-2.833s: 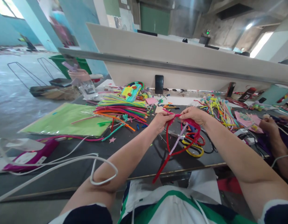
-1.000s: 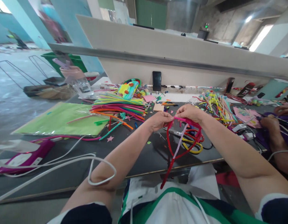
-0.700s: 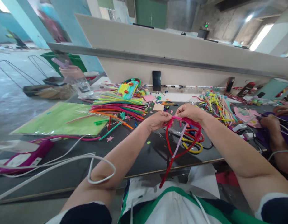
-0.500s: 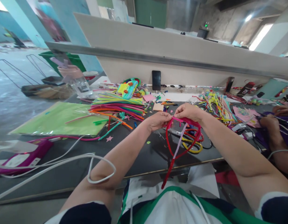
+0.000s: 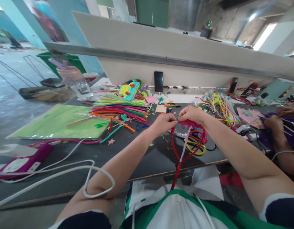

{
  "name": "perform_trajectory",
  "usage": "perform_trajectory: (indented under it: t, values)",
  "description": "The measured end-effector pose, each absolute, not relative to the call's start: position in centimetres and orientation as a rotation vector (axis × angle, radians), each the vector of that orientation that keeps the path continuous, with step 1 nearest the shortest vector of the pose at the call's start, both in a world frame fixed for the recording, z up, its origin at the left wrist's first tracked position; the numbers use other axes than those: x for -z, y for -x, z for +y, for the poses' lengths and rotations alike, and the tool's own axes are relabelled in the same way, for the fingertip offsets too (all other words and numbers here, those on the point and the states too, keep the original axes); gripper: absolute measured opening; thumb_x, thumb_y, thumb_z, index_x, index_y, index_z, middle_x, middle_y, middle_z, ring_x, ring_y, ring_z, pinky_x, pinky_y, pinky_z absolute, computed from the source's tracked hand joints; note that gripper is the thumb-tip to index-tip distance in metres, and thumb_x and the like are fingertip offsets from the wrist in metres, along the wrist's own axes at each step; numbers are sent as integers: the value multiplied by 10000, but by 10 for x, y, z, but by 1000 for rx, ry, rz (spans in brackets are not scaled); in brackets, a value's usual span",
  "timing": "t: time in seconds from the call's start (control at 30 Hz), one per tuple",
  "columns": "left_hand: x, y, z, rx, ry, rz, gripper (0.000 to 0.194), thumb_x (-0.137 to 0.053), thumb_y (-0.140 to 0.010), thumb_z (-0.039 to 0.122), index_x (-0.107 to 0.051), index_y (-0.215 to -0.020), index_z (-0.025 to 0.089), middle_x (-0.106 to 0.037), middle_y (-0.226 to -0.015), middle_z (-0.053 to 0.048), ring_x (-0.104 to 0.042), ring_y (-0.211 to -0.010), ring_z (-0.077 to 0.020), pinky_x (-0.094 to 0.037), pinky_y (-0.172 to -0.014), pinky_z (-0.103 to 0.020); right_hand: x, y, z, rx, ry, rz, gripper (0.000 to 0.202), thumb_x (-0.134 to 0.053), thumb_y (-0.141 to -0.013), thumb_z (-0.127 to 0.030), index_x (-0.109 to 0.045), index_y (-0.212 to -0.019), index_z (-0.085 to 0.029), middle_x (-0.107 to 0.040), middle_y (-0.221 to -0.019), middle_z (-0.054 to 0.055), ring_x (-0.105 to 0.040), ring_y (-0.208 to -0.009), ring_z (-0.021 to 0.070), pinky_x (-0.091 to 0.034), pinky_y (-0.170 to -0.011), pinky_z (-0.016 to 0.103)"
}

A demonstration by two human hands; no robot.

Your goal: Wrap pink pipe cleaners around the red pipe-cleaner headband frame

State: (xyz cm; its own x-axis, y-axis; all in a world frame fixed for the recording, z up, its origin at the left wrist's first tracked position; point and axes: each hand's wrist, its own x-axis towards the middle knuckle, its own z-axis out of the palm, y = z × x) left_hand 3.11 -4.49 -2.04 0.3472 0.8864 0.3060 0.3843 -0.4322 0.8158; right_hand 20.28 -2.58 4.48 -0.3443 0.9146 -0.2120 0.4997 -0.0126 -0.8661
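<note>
Between my hands hangs a loop of red and pink pipe cleaners (image 5: 174,143), with a pale lilac strand (image 5: 185,144) running down its middle and a red twisted stem (image 5: 176,174) reaching toward my lap. My left hand (image 5: 166,123) pinches the loop's upper left corner. Close beside it, my right hand (image 5: 190,115) grips the pink top edge, fingers pressed together. The fingertips of both hands nearly meet, and what lies exactly between them is hidden. Behind the loop lie yellow and red coils (image 5: 196,148) on the dark table (image 5: 139,159).
A bundle of coloured pipe cleaners (image 5: 120,106) and a green sheet in plastic (image 5: 56,122) lie on the left. A phone (image 5: 158,81) leans on the partition. White cables (image 5: 65,168) cross near my left forearm. A co-worker's hands (image 5: 275,125) are at the far right.
My left hand has turned slightly, its knuckles now higher, still at the loop's corner. The red stem's lower end has swung a little to the right.
</note>
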Motion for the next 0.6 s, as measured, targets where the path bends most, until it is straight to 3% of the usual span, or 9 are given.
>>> perform_trajectory:
  t: [0.23, 0.4, 0.6]
  values:
    - [18, -35, -49, -955, -1824, 1159, 52, -552, -649, 219, -545, -643, 168, -484, -523, 48, -408, -495, -85, -283, -479, -211, -42, -204, -23, -1295, 1384, -1946, 146, -750, -476, -192, -705, -603, -135, -606, -495, -32, -484, -484, 78, -396, -523, 211]
    - [13, -37, -50, -948, -1775, 1199, 90, -565, -598, 202, -480, -580, 177, -417, -484, 61, -358, -475, -81, -242, -449, -212, -38, -204, -21, -1341, 1313, -1999, 130, -741, -490, -189, -705, -605, -140, -608, -510, -34, -488, -501, 78, -406, -556, 215]
    - [20, -39, -49, -963, -1684, 1212, 97, -578, -630, 250, -522, -621, 172, -490, -518, 43, -426, -497, -92, -292, -479, -216, -38, -206, -20, -1306, 1330, -2027, 135, -745, -510, -217, -700, -614, -144, -605, -517, -33, -479, -497, 76, -393, -541, 214]
